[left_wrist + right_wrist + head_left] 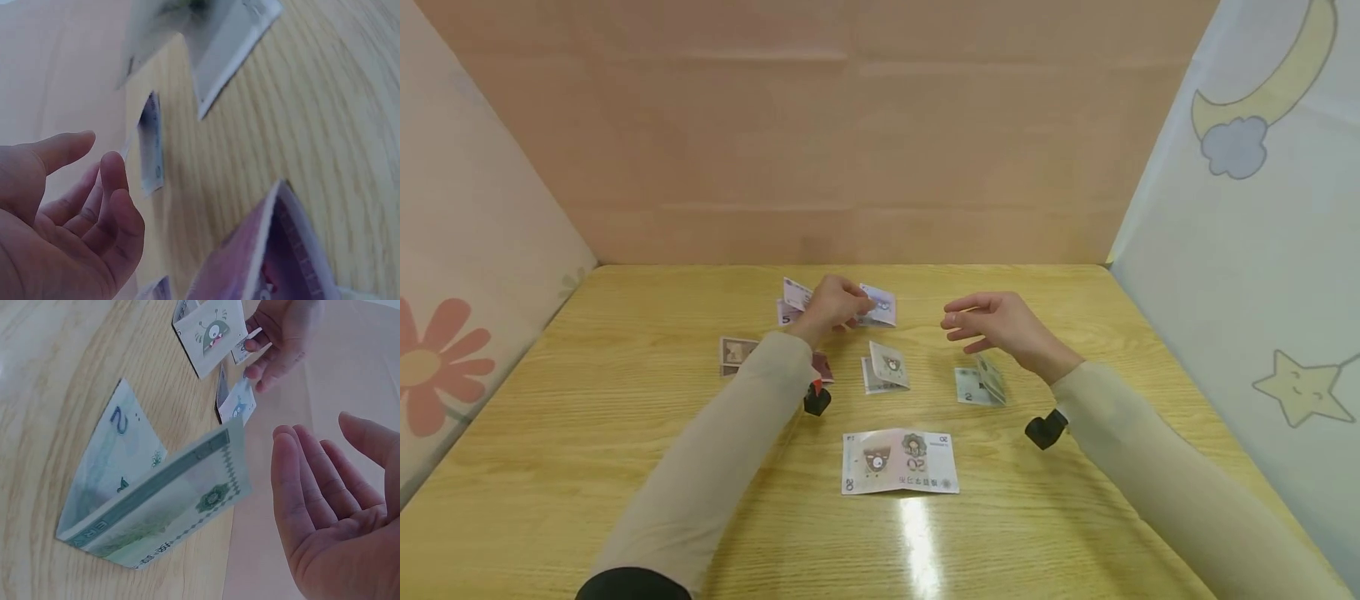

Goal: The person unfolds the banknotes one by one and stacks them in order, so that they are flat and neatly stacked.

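Observation:
Folded play banknotes stand about on the wooden table. My left hand [833,307] hovers at the back, between a purple 5 note [790,315] and a blue-violet note [882,307]. In the left wrist view its fingers are loosely bent, the thumb apart from them, with nothing gripped; the blue-violet note [152,150] shows just past the fingertips. My right hand [1000,323] is raised behind a folded green 2 note [970,386]. Its fingers extend toward the left, palm bare in the right wrist view, beside the upright flap of the green note [156,515].
A pale folded note [890,367] with a cartoon figure stands mid-table. Brown [735,353] and dark red [822,367] notes lie to the left, the red partly behind the left sleeve. Nearest me lies a creased 20 note [901,475]. Papered walls enclose the table.

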The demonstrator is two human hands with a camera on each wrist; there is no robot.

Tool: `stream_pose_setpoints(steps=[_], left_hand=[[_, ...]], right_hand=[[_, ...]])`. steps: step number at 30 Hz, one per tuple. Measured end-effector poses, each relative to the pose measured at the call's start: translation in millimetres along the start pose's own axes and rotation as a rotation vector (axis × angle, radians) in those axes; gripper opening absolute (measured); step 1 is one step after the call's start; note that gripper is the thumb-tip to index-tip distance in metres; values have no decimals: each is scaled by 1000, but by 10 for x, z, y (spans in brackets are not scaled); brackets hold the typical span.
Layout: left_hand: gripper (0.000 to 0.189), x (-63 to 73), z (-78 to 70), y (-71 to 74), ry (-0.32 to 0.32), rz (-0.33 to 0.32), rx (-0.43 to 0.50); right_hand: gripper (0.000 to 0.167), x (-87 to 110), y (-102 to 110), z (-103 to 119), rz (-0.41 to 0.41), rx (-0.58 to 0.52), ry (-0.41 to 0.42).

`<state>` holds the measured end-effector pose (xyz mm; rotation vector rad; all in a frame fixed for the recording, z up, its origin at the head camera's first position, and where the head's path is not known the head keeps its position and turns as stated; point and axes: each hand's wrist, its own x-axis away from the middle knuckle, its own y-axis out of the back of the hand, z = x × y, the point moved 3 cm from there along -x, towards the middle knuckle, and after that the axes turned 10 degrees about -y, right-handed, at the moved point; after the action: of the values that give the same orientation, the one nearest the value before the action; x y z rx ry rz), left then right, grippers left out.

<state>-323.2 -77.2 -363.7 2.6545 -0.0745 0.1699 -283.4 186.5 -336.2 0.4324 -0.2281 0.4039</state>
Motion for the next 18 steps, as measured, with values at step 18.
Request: stream_pose_setpoints(steps=[18], left_hand=[[16,-7,174,-155,30,29,-134]], right_hand=[[35,-410,-153,199,6,16,-44]])
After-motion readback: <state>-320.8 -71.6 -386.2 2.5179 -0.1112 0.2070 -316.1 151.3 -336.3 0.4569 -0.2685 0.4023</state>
